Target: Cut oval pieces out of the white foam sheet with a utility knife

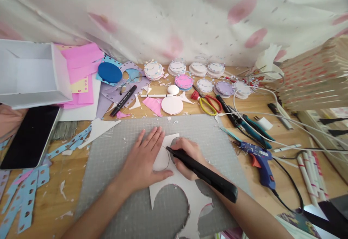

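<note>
My right hand (189, 155) is closed around a black utility knife (206, 175), its tip at a dark curved line on a white foam sheet (179, 182). The fine edge of the tip is too small to make out. My left hand (144, 159) lies flat on the sheet's left side with fingers stretched out, covering part of the outlined circle. Rounded cut-outs with ragged edges run through the lower part of the sheet. Beneath it is a grey gridded cutting mat (108, 181).
Layered foam discs (183, 82) line the back. Scissors (208, 103), pliers (257, 132) and a blue glue gun (261, 163) with trailing cords lie right. A black marker (123, 101), phone (29, 137), white box (32, 74) and blue scraps (28, 199) lie left.
</note>
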`<state>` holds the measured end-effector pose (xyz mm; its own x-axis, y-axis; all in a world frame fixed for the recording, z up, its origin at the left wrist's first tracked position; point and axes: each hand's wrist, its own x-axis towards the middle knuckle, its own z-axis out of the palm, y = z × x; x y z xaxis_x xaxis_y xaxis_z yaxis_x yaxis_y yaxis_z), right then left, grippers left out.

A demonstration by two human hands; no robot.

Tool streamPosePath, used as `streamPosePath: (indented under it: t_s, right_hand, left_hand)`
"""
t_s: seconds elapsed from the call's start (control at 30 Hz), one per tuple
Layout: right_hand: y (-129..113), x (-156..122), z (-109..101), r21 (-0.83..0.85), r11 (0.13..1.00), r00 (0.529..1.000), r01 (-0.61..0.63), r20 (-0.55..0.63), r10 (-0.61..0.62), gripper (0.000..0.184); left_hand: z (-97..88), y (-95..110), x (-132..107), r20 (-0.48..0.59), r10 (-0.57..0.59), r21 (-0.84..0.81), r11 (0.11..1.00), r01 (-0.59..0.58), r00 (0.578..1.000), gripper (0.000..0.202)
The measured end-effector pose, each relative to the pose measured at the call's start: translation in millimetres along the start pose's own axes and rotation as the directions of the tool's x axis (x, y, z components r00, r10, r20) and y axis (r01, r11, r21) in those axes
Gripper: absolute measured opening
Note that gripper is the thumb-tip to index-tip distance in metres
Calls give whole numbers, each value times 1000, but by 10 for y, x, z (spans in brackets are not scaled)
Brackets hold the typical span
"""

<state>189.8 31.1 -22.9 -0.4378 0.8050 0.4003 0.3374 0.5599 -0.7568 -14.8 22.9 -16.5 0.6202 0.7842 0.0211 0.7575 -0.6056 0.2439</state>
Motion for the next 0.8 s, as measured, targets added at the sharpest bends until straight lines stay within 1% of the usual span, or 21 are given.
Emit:
streamPosePath:
  t_s: [0.13,0.23,0.43,0.57,0.67,0.8]
  right_hand:
    - [-5,-2,12,-77,996,999,42,8,-41,26]
    - [-9,-13,19,-103,992,997,75,29,-72,26]
    - [-69,-11,61,-155,987,998,40,54,-32,26]
    - [-118,-6,103,-225,974,998,16,70,0,22]
    - [-138,5,104,-217,976,998,1,64,13,20]
    - [-161,24,78,-195,981,998,23,56,-13,20]
  left_hand:
    - [14,-2,-5,-16,-3,-16,1000,2,1000,97]
    - [28,-4,-6,-27,0,-27,1000,-1,1000,96]
    - [31,4,-6,-52,9,-37,999,-11,999,94]
    - [17,14,-2,-31,-3,-19,1000,2,1000,90]
    - [12,21,4,-14,-23,-2,1000,23,1000,92]
    - [26,31,14,-8,-41,-1,999,41,999,93]
